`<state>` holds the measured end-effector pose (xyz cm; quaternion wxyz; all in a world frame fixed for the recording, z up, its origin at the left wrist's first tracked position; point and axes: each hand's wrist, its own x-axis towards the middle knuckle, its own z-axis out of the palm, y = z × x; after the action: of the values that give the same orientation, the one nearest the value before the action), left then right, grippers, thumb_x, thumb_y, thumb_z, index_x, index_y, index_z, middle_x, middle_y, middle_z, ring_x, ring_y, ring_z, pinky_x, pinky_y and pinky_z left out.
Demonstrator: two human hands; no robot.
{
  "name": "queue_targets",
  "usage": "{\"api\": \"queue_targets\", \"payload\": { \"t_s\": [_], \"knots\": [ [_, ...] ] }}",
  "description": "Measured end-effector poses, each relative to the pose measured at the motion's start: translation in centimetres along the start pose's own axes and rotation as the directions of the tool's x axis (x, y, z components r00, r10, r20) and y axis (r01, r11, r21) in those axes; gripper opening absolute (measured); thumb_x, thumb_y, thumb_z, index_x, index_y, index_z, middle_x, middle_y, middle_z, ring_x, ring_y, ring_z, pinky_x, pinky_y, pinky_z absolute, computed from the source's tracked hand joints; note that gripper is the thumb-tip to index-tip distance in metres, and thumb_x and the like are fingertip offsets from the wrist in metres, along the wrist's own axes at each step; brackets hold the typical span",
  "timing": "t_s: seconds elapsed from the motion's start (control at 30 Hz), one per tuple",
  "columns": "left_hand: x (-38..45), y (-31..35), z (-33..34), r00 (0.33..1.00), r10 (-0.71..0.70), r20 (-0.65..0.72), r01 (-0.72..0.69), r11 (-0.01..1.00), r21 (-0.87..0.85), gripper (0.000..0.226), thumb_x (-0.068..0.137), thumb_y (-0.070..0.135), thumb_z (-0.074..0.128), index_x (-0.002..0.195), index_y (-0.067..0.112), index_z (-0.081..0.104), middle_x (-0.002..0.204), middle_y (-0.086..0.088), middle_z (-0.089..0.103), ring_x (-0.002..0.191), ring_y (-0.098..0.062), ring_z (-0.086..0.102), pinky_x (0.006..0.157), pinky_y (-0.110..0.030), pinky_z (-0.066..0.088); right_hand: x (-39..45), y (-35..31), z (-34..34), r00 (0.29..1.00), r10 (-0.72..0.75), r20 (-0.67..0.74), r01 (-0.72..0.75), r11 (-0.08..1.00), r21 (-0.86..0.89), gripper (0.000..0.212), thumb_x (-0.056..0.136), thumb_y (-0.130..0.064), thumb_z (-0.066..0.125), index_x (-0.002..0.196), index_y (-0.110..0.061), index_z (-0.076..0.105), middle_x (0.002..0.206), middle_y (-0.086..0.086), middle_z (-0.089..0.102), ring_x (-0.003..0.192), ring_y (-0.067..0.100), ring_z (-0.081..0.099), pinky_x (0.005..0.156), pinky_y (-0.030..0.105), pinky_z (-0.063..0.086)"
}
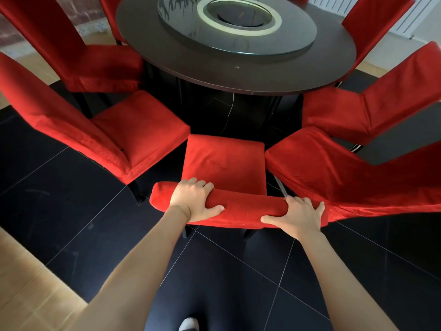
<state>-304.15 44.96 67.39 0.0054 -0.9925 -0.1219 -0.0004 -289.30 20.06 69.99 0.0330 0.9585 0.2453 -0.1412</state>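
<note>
1. The chair (224, 163) stands on the dark floor (71, 187) directly in front of the person. Its seat is turned toward the round table (238, 77), and its front edge is near the table's rim.
2. The top of the back (243, 209) is gripped by 2 hands. The left hand (193, 199) is curled over it near the left end, and the right hand (298, 216) is closed round it near the right end. Both thumbs are laid on the near side.
3. The grip is taken wide and high, probably so that the chair can be steered straight and not twisted.
4. On the left, a narrow dark gap is seen between the seat and the left chair (133, 130).
5. On the right, the right chair (322, 168) is very near. Its back seems to meet the gripped back beside the right hand, but it cannot be told whether they touch.
6. Toward the table, only a little room is seen before the dark base. Toward the person, open floor is seen, so this way is judged the freest.
7. Care is judged to be needed at the right edge, where the 2 covers could be caught.
</note>
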Motion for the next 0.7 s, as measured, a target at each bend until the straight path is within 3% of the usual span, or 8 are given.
{"api": "queue_targets", "payload": {
  "t_s": [0.1,0.23,0.37,0.5,0.6,0.7],
  "knots": [
    [-0.3,0.0,0.0,1.000,-0.001,-0.006,0.001,0.999,-0.042,0.075,0.078,0.079,0.029,0.116,0.021,0.061,0.094,0.004,0.065,0.084,-0.019,0.057,0.076,-0.032,0.044,-0.6,-0.2,0.1,1.000,0.009,-0.017,-0.009,1.000,-0.002,0.108,0.047,-0.095,0.037,0.124,-0.023,0.057,0.123,-0.007,0.061,0.130,0.022,0.042,0.111,0.063,0.010],
    [-0.9,0.3,-0.1,1.000,-0.001,-0.031,-0.001,0.999,-0.050,0.091,0.068,0.081,0.010,0.116,0.023,0.061,0.092,0.005,0.066,0.082,-0.018,0.057,0.077,-0.031,0.045,-1.5,-0.2,0.4,0.999,0.022,-0.048,-0.021,1.000,0.021,0.105,0.046,-0.095,0.038,0.120,-0.023,0.059,0.117,-0.007,0.063,0.127,0.021,0.044,0.112,0.062,0.012],
    [-1.8,0.0,-0.2,0.999,0.020,-0.025,-0.022,0.997,-0.071,0.091,0.067,0.080,0.011,0.115,0.022,0.061,0.088,0.005,0.066,0.079,-0.019,0.056,0.077,-0.032,0.046,-2.8,-0.7,0.9,0.996,0.033,-0.084,-0.031,0.999,0.022,0.097,0.046,-0.094,0.040,0.109,-0.024,0.062,0.106,-0.009,0.065,0.120,0.019,0.048,0.109,0.059,0.018],
    [-2.3,-0.7,-0.5,0.998,0.064,-0.009,-0.065,0.995,-0.080,0.090,0.067,0.079,0.014,0.113,0.019,0.063,0.087,0.002,0.067,0.078,-0.021,0.057,0.075,-0.033,0.046,-4.6,-1.5,1.7,0.991,0.071,-0.112,-0.071,0.997,-0.002,0.096,0.041,-0.097,0.029,0.094,-0.024,0.060,0.091,-0.010,0.062,0.106,0.018,0.053,0.101,0.053,0.028],
    [-2.2,-1.3,-0.4,0.994,0.104,0.013,-0.103,0.993,-0.054,0.081,0.073,0.078,0.026,0.113,0.018,0.063,0.086,0.002,0.066,0.080,-0.020,0.057,0.075,-0.032,0.045,-5.6,-1.9,2.3,0.990,0.086,-0.111,-0.088,0.996,-0.015,0.099,0.040,-0.099,0.025,0.094,-0.024,0.059,0.096,-0.008,0.063,0.105,0.019,0.052,0.098,0.051,0.029],
    [-1.6,-1.7,-0.3,0.994,0.111,0.003,-0.110,0.992,-0.065,0.065,0.079,0.071,0.050,0.115,0.018,0.063,0.086,0.001,0.066,0.080,-0.021,0.057,0.075,-0.032,0.045,-5.5,-2.0,2.5,0.990,0.105,-0.090,-0.105,0.994,0.009,0.105,0.045,-0.098,0.030,0.113,-0.023,0.055,0.117,-0.006,0.060,0.118,0.024,0.047,0.105,0.057,0.021]
  ]
}}
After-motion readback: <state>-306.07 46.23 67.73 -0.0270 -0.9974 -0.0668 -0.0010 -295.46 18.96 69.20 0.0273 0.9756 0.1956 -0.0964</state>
